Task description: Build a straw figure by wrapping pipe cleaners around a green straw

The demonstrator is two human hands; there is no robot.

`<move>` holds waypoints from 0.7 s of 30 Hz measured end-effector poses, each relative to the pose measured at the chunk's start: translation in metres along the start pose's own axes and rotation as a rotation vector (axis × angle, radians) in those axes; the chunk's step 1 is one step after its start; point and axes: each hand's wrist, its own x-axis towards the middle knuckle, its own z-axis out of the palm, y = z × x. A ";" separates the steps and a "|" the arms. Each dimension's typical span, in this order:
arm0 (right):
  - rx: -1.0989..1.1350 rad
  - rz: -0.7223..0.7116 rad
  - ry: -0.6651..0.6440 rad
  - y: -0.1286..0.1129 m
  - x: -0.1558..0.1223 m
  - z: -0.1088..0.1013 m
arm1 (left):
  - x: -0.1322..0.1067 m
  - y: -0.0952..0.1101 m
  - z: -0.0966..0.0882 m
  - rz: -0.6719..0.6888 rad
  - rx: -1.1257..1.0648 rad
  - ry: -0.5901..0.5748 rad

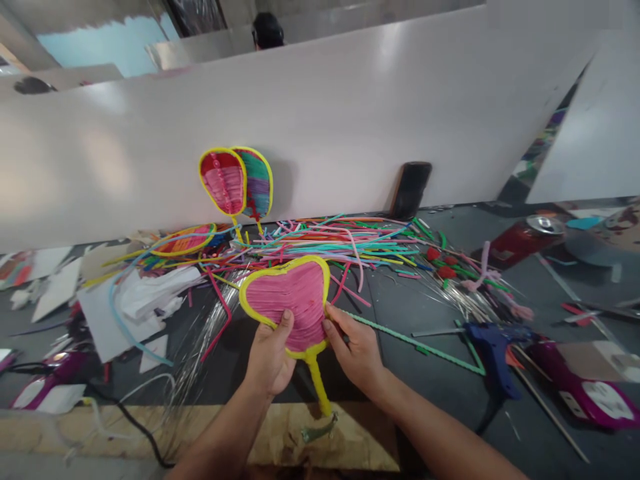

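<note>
Left hand [270, 363] grips the pink fan [293, 300] from below, thumb on its face. Right hand [356, 353] pinches its yellow rim [327, 280], above the surface [440, 393]. Seemingly the rim is being pressed down; working further round would need a steady pinch. A glue gun [493, 343] lies right of the fan.

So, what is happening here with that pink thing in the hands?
A person holds a pink fan with a yellow rim and handle over a dark table. The left hand grips its lower edge, and the right hand pinches its right side. Behind it lies a pile of coloured pipe cleaners, and two more fans lean on the white board. A blue glue gun lies to the right.
</note>
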 end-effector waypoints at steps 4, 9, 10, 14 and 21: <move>0.225 0.119 -0.006 0.000 0.003 -0.002 | 0.007 0.008 -0.008 -0.020 -0.008 -0.032; 0.875 0.519 -0.060 0.000 0.017 -0.007 | 0.024 0.012 -0.026 -0.258 0.006 -0.143; 0.963 0.568 -0.082 0.000 0.019 -0.008 | 0.026 0.011 -0.029 -0.311 0.005 -0.168; 1.021 0.653 -0.122 0.001 0.023 -0.012 | 0.030 0.004 -0.037 -0.393 -0.005 -0.235; 0.865 0.654 -0.234 0.006 0.020 -0.013 | 0.030 0.001 -0.036 -0.383 0.045 -0.249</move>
